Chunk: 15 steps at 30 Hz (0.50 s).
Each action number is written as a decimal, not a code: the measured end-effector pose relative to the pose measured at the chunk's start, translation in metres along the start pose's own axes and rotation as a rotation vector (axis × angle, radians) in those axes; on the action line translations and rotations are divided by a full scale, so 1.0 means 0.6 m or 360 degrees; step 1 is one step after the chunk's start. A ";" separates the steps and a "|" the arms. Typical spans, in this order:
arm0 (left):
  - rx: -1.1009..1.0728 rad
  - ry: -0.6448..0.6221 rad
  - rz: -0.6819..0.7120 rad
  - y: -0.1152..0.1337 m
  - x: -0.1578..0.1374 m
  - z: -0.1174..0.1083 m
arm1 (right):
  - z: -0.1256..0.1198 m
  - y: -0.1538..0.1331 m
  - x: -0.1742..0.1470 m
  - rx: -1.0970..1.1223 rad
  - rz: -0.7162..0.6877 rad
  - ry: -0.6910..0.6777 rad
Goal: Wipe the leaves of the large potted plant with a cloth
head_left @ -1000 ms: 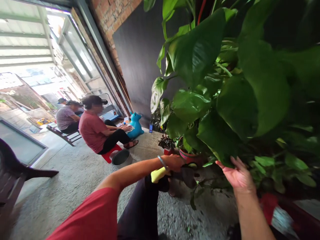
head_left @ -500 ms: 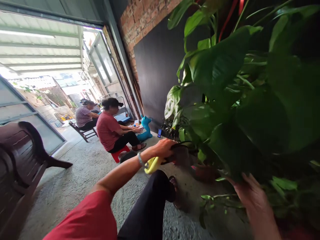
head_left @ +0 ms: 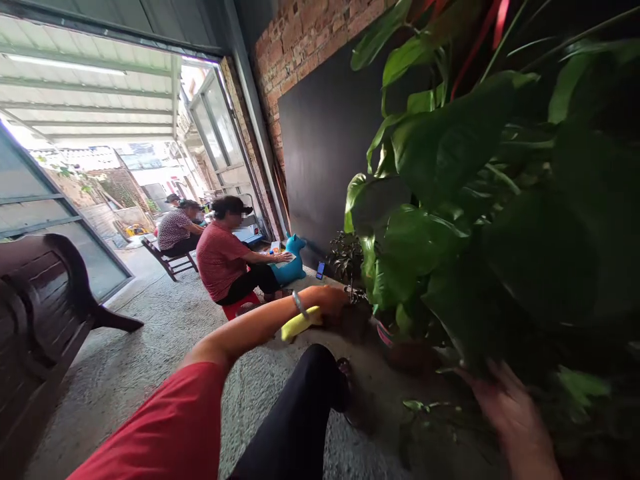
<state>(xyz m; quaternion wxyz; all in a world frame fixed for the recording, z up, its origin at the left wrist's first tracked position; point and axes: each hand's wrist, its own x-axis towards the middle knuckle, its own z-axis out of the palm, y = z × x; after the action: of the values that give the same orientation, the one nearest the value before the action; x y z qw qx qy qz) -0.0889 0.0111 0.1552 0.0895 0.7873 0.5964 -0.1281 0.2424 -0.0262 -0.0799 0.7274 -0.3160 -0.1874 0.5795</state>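
Hands in the plant

The left hand (head_left: pixel 330 300) grips a yellow cloth (head_left: pixel 300 323), fingers closed. The right hand (head_left: pixel 510 413) is blurry under the leaves (head_left: pixel 450 153); fingers unclear. Wiping gently seems best.

A dark wooden bench (head_left: pixel 35 313) stood at the left on the rough concrete floor (head_left: pixel 150 353), and a red brick wall (head_left: pixel 310 33) with a large black panel (head_left: pixel 320 147) rose behind. Farther back, a person in a red shirt (head_left: pixel 220 257) sat low beside a blue toy animal (head_left: pixel 293 260), with another seated person in a patterned top (head_left: pixel 175 230) just beyond. A small dark plant (head_left: pixel 345 253) stood near the panel's foot.
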 end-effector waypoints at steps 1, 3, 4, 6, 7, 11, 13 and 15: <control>-0.0028 -0.0125 0.0142 -0.003 -0.031 -0.002 | 0.002 -0.004 -0.001 -0.0014 0.0026 0.0037; -0.0119 -0.0330 0.0666 -0.012 -0.097 -0.037 | 0.009 -0.014 -0.003 -0.0041 0.0073 0.0073; -0.0190 -0.0261 0.0835 -0.013 -0.125 -0.065 | 0.013 -0.019 -0.005 -0.0049 0.0082 0.0067; -0.0362 0.0068 0.0983 -0.005 -0.157 -0.130 | 0.023 -0.027 -0.010 -0.0071 0.0088 0.0066; -0.0461 0.0354 0.0965 0.005 -0.158 -0.158 | 0.027 -0.029 -0.012 -0.0082 0.0086 0.0063; -0.0632 0.1426 0.0670 0.073 -0.090 -0.201 | 0.039 -0.031 -0.023 -0.0071 0.0072 0.0051; -0.0528 0.1306 0.0619 0.097 -0.061 -0.185 | 0.042 -0.031 -0.027 -0.0049 0.0066 0.0051; -0.0492 0.1007 0.0737 0.109 -0.062 -0.164 | 0.044 -0.032 -0.030 -0.0045 0.0069 0.0037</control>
<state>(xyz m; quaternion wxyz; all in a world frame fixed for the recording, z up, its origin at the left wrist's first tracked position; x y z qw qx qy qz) -0.0263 -0.0120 0.2598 0.0455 0.8783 0.4141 0.2345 0.2347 -0.0392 -0.0458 0.7122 -0.3370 -0.1801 0.5888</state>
